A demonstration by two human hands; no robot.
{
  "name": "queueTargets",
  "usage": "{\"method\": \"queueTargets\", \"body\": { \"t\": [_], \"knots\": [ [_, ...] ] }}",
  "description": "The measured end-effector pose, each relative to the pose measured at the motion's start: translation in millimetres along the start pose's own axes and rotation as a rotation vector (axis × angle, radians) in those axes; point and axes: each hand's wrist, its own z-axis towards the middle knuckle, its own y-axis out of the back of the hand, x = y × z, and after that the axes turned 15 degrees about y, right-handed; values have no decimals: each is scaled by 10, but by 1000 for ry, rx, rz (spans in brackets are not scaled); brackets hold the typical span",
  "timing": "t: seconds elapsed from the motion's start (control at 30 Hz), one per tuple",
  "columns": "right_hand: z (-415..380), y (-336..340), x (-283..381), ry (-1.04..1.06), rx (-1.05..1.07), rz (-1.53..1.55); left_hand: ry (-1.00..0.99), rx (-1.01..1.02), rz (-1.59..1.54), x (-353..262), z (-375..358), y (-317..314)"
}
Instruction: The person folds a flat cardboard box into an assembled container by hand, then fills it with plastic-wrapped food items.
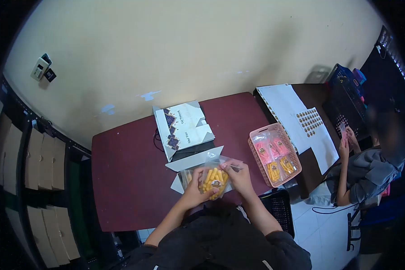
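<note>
A clear plastic bag of yellow stick-shaped snacks [214, 179] with a round label is between my hands, over the near side of the table. My left hand [194, 192] is closed around the bag's left side, thumb across its lower front. At the bag's upper right, my right hand [237, 178] pinches the clear plastic near its top edge. Beneath and behind the bag lies an open white box [195, 158], partly hidden by my hands. Another clear packet [186, 176] shows at the left of my left hand.
A printed white box lid [183, 126] lies farther back on the dark red table [130, 180]. On the right, a pink basket [261, 172] holds several pink and yellow packets. Beyond it are a sticker sheet [309, 122] and a seated person [369, 168] holding a pink packet.
</note>
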Motion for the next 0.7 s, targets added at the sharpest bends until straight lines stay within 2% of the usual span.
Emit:
{"method": "queueTargets", "body": {
  "t": [0.07,0.1,0.13,0.2,0.27,0.33,0.4,0.47,0.5,0.53,0.57,0.6,0.63,0.67,0.7],
  "knots": [
    [-29,-28,65,19,120,-187,-82,-47,-227,65,73,4],
    [-40,-95,153,14,139,-172,-100,-109,-350,29,92,-10],
    [-43,-99,142,14,145,-170,-102,-115,-351,27,113,21],
    [-50,-98,120,-95,194,-206,-126,-289,-128,35,161,100],
    [-37,-79,154,-126,224,-157,-86,-302,-206,-248,62,68],
    [-33,-25,154,-71,359,-201,-12,-239,-232,-312,5,131],
    [-14,-41,176,-63,414,-174,-38,-168,-267,-256,10,199],
    [-2,-48,177,-58,477,-142,-35,-66,-471,-293,3,251],
    [9,-57,155,-98,477,-137,-55,-33,-438,-280,23,323],
    [26,-76,149,-137,477,-132,-59,-40,-439,-270,27,317],
    [37,-112,162,-134,484,-131,-177,-252,-269,-278,44,285],
    [49,-173,199,117,321,-236,-293,-460,-93,-366,25,242],
    [59,-222,237,367,150,-336,-201,-531,64,-463,-67,195],
    [63,-254,271,371,152,-335,-205,-534,65,-468,-77,160],
    [57,-284,302,451,161,-426,-287,-442,175,-474,-86,117]
  ]
}}
